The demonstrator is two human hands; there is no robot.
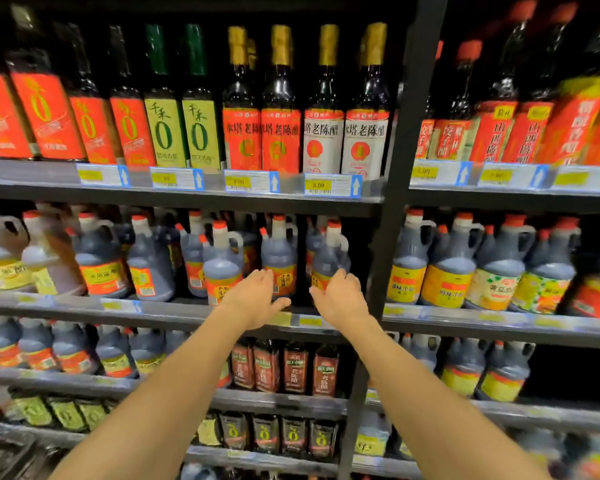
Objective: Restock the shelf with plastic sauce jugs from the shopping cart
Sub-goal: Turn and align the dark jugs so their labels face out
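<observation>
Supermarket shelving of dark metal (399,140) fills the view, tiered, with a vertical post right of centre.

Top tier: tall dark glass bottles with red, green and white labels (281,109); white and yellow price tags (331,185) along the shelf edge.

Second tier, the shelf with a grey front rail (174,311): dark plastic sauce jugs with red caps, loop handles and orange-red labels (99,261), several rows deep. A gap lies between two front jugs at centre.

Left hand (253,299): reaches forward, fingers nearly straight, fingertips at the orange label of the dark red-capped jug left of the gap (279,258); it grips nothing.

Right hand (340,296): reaches forward, fingers relaxed and straight, tips against the lower part of the dark red-capped jug right of the gap (329,254); nothing is held.

Right bay, second tier: dark jugs with yellow labels (445,271).

Lower tiers: smaller dark jugs (73,351) and dark square bottles with red labels (295,368).

Shopping cart: not in view.
</observation>
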